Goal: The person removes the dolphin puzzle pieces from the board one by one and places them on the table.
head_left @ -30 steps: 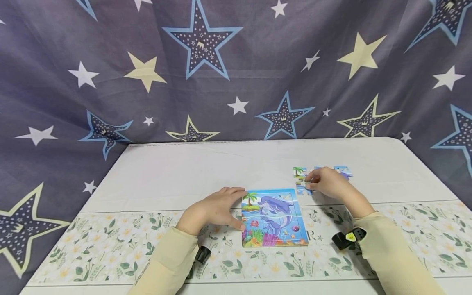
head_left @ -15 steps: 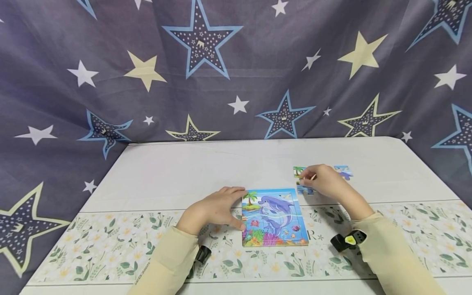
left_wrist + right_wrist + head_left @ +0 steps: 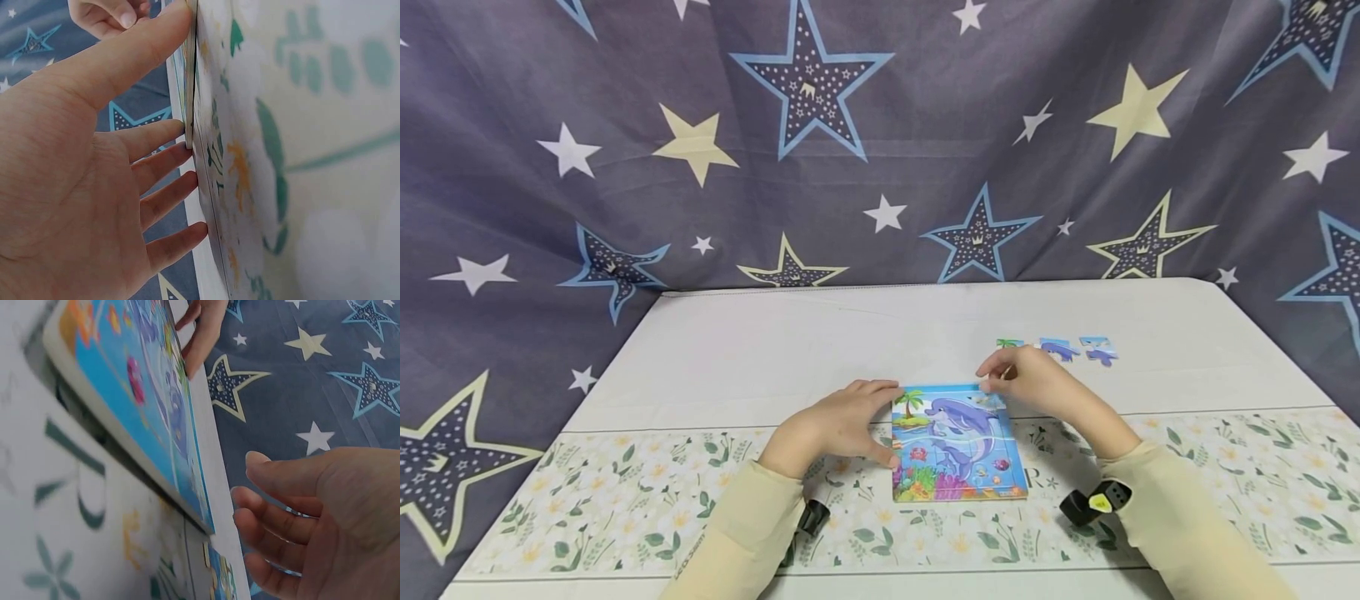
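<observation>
A square jigsaw board [image 3: 958, 492] with a dolphin, palm and coral picture lies on the table in the head view. My left hand [image 3: 842, 425] rests along its left side, fingers fairly straight, index fingertip at the far corner and thumb at the near part of the edge. Over the board's far right corner is my right hand [image 3: 1033, 383], its fingertips close above that corner. In the right wrist view the fingers of this right hand [image 3: 300, 519] are loosely bent, thumb apart from them, and no piece shows between them.
Beyond the board lie loose jigsaw pieces: a palm piece [image 3: 1009, 342] partly behind my right hand, a dolphin piece [image 3: 1058, 349] and a sky-and-dolphin piece [image 3: 1098, 351]. A star-patterned cloth [image 3: 880, 150] hangs behind the white and floral table covering [image 3: 662, 500].
My right hand has moved left and toward me from the loose pieces to the board's far right corner, uncovering the dolphin piece. The left hand has stayed at the board's left edge.
</observation>
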A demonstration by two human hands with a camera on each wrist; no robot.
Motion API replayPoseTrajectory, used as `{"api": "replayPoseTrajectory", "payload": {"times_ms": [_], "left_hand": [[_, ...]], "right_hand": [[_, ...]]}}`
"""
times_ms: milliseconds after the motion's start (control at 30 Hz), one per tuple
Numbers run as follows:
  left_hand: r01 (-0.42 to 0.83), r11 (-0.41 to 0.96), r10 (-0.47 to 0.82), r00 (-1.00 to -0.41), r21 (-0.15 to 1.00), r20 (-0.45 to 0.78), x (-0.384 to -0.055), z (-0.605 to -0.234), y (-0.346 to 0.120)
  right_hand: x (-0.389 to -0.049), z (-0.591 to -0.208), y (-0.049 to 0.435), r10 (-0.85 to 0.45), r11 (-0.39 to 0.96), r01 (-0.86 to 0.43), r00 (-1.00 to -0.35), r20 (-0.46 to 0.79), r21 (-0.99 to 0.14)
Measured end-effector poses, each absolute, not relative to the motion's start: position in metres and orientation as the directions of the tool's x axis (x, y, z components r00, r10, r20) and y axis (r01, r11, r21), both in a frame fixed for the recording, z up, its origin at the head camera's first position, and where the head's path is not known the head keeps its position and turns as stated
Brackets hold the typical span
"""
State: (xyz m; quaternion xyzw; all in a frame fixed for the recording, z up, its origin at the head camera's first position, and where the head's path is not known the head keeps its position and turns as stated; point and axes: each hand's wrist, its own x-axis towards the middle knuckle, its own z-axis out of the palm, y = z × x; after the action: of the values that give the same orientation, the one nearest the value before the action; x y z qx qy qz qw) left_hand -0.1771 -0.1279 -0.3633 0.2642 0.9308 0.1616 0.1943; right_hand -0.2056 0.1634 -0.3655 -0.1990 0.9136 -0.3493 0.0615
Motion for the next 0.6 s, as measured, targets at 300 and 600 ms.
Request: {"api": "replayPoseTrajectory", "payload": {"times_ms": [300, 600], "left_hand": [[0.428, 0.806, 0.556, -0.784, 0.409, -0.277, -0.177, -0.363, -0.127], [0.43, 0.808, 0.555, -0.785, 0.402, -0.275, -0.178, -0.363, -0.127]], "right_hand": [[-0.2, -0.368, 0.15, -0.503, 0.632, -0.368, -0.864, -0.001, -0.682], [-0.19, -0.366, 0.138, -0.576, 0.6, -0.386, -0.816, -0.043, -0.701]]}}
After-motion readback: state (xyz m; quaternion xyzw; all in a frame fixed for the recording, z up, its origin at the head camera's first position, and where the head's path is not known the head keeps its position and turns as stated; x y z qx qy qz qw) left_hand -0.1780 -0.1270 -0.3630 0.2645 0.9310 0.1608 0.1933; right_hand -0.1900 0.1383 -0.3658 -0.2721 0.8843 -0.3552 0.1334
